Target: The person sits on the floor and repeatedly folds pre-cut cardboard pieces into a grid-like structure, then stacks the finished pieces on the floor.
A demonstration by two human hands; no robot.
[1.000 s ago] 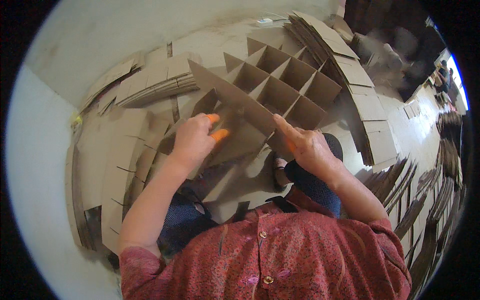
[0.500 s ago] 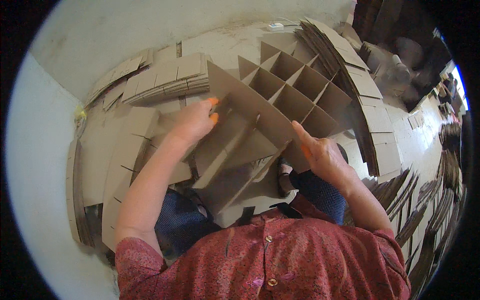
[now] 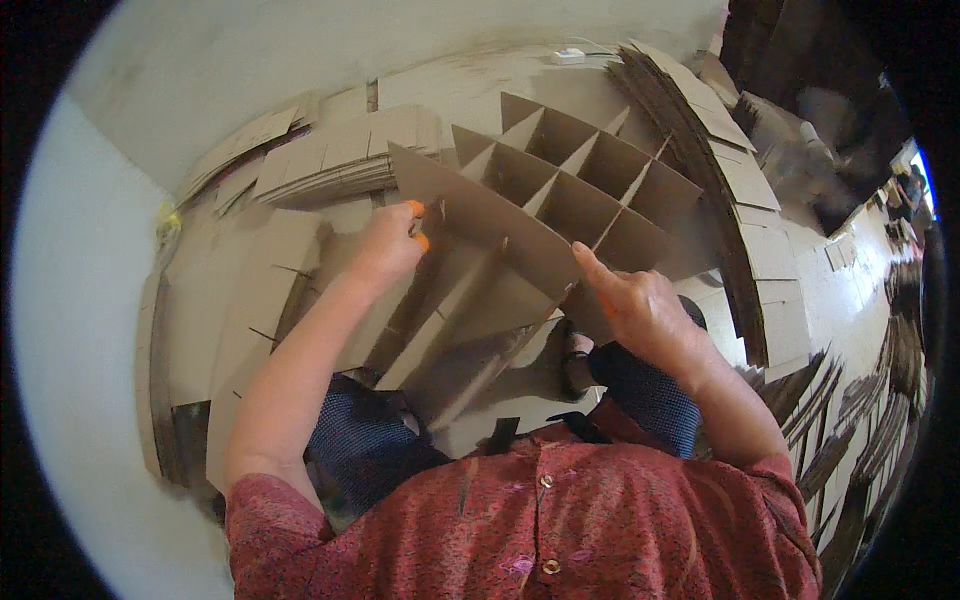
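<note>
Pale, scuffed plaster walls close in the far and left edges of a light, smooth floor. On that floor, along its right side, a long curving row of overlapping brown cardboard sheets runs from near the far edge toward me, and a fanned stack of brown slotted cardboard strips fills the near right corner. Beside the left edge lies a pile of flat tan slotted cardboard; nearer the far left corner, a layered stack of tan cardboard pieces. My red patterned short-sleeved shirt takes up the near foreground, above dark blue checked trousers. The brown cardboard divider grid stands tilted in front of me, between the row and the layered stack, its crossed panels making open cells. My right hand pinches the grid's near right corner, the index finger stretched along the panel's top edge. My left hand is at the panel's left end, thumb and finger bent toward each other under orange fingertip covers; I cannot tell whether they grip the cardboard. Smallest, a white box with a cable sits by the floor's far edge.
</note>
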